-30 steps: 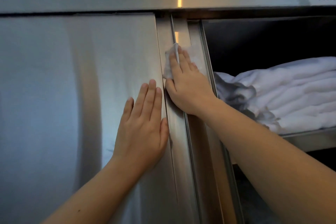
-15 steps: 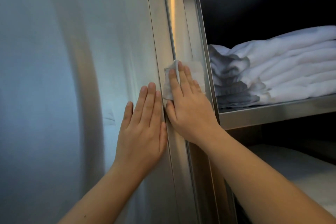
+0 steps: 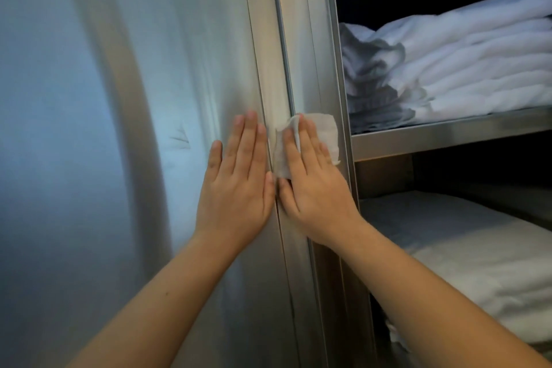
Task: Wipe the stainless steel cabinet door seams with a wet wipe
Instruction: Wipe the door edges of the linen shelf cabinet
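On the seam (image 3: 284,48): wipe (image 3: 325,131), spread over it.
Right hand (image 3: 313,191): fingers straight, pressing wipe flat.
Left hand (image 3: 239,188): fingers straight, flat on door (image 3: 119,128), holding nothing.
Towels (image 3: 466,69): on shelf (image 3: 448,136), 2 o'clock from wipe.

door (image 3: 125,98): brushed silver-grey, bluish sheen | wipe (image 3: 324,131): white | folded towels (image 3: 466,63): white, grey shadows | lower bedding (image 3: 478,251): white

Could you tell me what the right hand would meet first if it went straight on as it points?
Nothing, it seems: the right hand, flat on the wet wipe, points up the bare seam, free to the picture's top.
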Tool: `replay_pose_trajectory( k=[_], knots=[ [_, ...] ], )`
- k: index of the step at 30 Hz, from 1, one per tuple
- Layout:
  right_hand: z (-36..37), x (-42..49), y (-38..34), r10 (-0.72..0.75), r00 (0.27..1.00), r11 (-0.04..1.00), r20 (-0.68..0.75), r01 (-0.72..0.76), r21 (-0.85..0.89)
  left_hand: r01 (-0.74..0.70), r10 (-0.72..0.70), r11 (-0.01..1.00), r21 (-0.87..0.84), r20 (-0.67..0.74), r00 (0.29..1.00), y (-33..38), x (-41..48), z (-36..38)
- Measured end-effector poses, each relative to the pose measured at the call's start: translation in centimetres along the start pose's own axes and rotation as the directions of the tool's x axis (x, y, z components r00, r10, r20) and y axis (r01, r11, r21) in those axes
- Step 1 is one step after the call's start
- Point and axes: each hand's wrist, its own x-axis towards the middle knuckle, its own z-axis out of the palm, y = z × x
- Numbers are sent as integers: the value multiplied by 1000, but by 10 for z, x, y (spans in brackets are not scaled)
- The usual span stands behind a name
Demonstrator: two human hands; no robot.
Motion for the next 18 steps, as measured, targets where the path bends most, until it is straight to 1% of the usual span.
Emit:
replay_pose_trajectory(
  k=[3,6,11,13,15,18],
  knots=[
    [-14,34,9,-39,999,997,-2,38,-63,-7,7,1000,0,-7,1000,-1,0,0],
    [-18,53,11,-48,998,996,-35,45,-71,-13,13,1000,-3,-20,1000,-1,-1,1],
    [4,8,-1,8,998,1000,-62,-6,27,-9,8,1000,-9,-33,999,0,0,1],
    [9,-7,-3,9,998,999,-65,-5,52,-13,13,1000,-1,-33,999,0,-1,2],
    [6,-4,-2,5,999,999,-40,-3,35,-9,9,1000,-3,-30,1000,0,-1,2],
    [-9,29,4,-18,1000,1000,-20,18,-25,-9,9,1000,-5,-35,999,0,0,1]
  ],
)
